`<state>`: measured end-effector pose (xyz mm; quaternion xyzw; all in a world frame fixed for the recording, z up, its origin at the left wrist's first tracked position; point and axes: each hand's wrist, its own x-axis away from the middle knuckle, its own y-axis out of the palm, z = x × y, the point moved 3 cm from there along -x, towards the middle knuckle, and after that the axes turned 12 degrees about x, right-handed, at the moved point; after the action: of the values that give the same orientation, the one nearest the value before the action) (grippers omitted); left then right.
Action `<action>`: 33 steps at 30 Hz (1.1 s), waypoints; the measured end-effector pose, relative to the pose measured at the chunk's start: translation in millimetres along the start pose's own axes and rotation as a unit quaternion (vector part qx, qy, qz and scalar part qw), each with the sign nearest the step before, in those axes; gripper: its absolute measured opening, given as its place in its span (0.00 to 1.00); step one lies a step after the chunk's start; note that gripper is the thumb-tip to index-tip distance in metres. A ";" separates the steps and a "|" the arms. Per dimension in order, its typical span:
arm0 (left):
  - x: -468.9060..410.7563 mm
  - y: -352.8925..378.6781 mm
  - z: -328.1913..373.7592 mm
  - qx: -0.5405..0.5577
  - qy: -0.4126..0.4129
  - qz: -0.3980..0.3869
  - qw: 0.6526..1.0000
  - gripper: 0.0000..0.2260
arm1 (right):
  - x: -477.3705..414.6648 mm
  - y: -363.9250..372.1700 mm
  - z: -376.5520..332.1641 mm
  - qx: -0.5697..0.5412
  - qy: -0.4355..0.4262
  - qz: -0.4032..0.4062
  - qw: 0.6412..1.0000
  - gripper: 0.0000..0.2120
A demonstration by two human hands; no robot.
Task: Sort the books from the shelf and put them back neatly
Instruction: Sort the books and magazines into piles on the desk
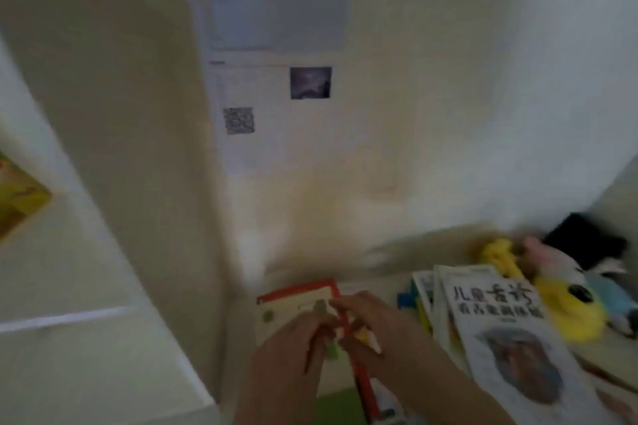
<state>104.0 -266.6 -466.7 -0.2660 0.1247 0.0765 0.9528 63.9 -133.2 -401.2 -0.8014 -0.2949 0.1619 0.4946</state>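
Both hands are low in the centre of the view and close together. The frame is blurred by motion, so fine detail is limited.

**Left hand** (pixel 288 350): the fingers are curled at the near edge of the red-bordered book (pixel 297 298) and appear to hold it. The book lies face-up just beyond the knuckles, against the foot of the wall (pixel 431 148).

**Right hand** (pixel 374 329): the fingers are curled across a thin red-edged book (pixel 362 379) and appear to pinch it. This book stands on edge between the two hands. Its long axis runs from the fingertips back toward the person, slanting slightly right.

**Book stack** (pixel 500 331): the stack sits to the right of the hands, just beside the right forearm. A white cover printed with large characters is on top. The covers are fanned unevenly, and their long axes slant away to the upper left.

**Plush toys** (pixel 566 293): these lie beyond the stack, in yellow, pink and blue, and touch its far corner.

**Assessment:** sorting is under way and nothing has yet gone back on a shelf. The right hand is the nearer one to the stack. A short move to the right would lay the red-edged book on the stack. Its axis would first need turning to match the stack's slant.

**Risk:** the fanned covers could slide when another book is added.
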 end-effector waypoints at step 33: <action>-57.8 338.3 15.7 -0.046 -0.298 -0.185 0.935 0.28 | 163.4 37.3 398.8 -0.325 0.448 0.167 0.816 0.25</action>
<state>-20.0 23.6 -602.6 -0.2926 -0.2200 -0.0199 0.9304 -17.9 235.7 -611.9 -0.9364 0.0628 -0.2404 0.2477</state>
